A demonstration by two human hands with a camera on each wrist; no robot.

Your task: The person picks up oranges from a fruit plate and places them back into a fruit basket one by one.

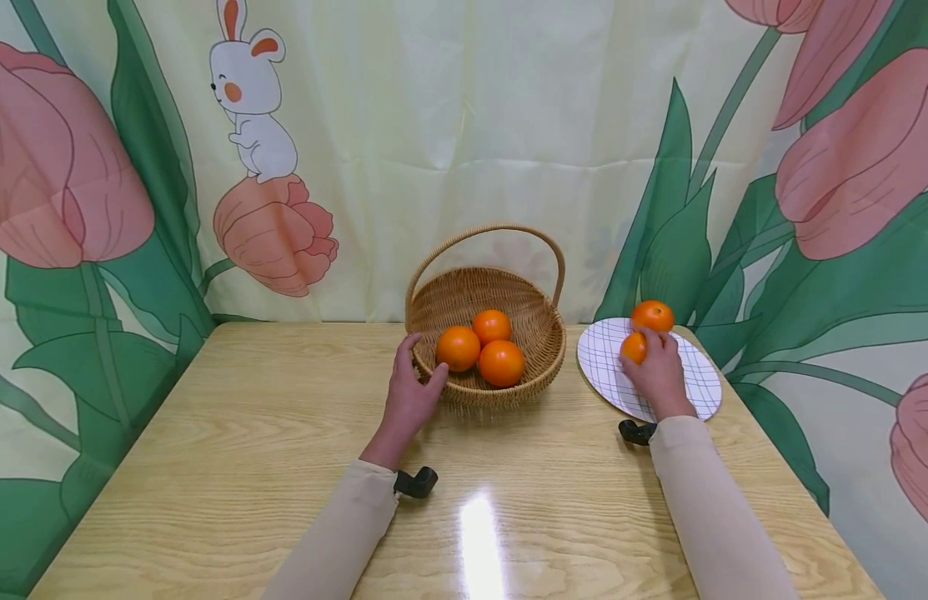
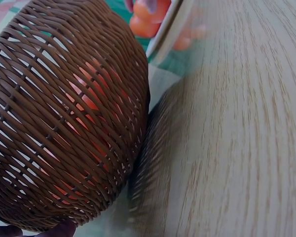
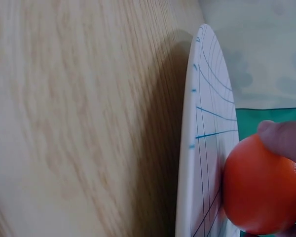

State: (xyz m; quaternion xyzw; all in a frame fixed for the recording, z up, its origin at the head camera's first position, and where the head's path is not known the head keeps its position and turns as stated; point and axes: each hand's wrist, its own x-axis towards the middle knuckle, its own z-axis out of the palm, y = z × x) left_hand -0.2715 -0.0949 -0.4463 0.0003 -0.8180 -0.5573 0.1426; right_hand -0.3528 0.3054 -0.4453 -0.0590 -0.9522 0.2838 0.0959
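My left hand is at the left side of a round wicker basket, its thumb and fingers spread and touching the rim. Inside the basket sit three oranges; in the left wrist view they show through the weave. My right hand pinches an orange over a white plate with a grid of thin lines. The orange looks to be touching the plate or just above it. Another orange lies behind it on the plate's far side.
An arched handle stands up over the basket. The pale wooden table ends at a curtain printed with tulips and a rabbit. The plate lies close to the table's right edge. Black wrist straps sit below both hands.
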